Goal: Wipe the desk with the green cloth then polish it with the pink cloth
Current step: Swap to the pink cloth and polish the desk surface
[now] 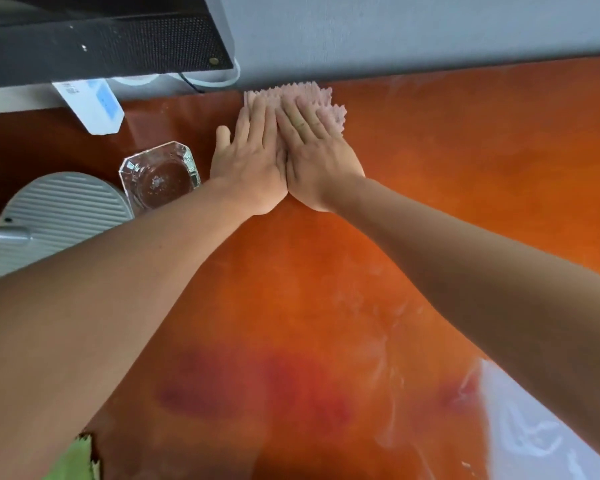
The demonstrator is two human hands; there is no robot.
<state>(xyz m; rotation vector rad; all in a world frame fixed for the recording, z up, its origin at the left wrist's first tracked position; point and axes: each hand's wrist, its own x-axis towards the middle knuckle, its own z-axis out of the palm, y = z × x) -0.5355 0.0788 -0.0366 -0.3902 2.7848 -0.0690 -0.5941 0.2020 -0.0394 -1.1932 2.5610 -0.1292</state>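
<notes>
Two hands lie flat and side by side on the pink cloth [312, 98], the left hand [253, 157] and the right hand [317, 157] with fingers straight and close together, the inner edges of the palms touching, pressing the cloth down onto the desk [465, 174]. The cloth is a pale pink, nubby piece with a jagged, zigzag edge; only its far and right margins show past the fingertips, so its full outline cannot be told, though the visible part runs longest across the desk, along the far edge, which it reaches right where the grey wall [395, 32] begins. The desk is glossy orange-brown with faint streaks. A clear, faceted glass dish [160, 174] sits just left of the left wrist; it looks to hold nothing but a few specks at its bottom. Beside it stands a round, ribbed grey base [63, 213]. The green cloth [78, 459] shows as a corner at the near left edge, under the left forearm, well apart from the pink one.
</notes>
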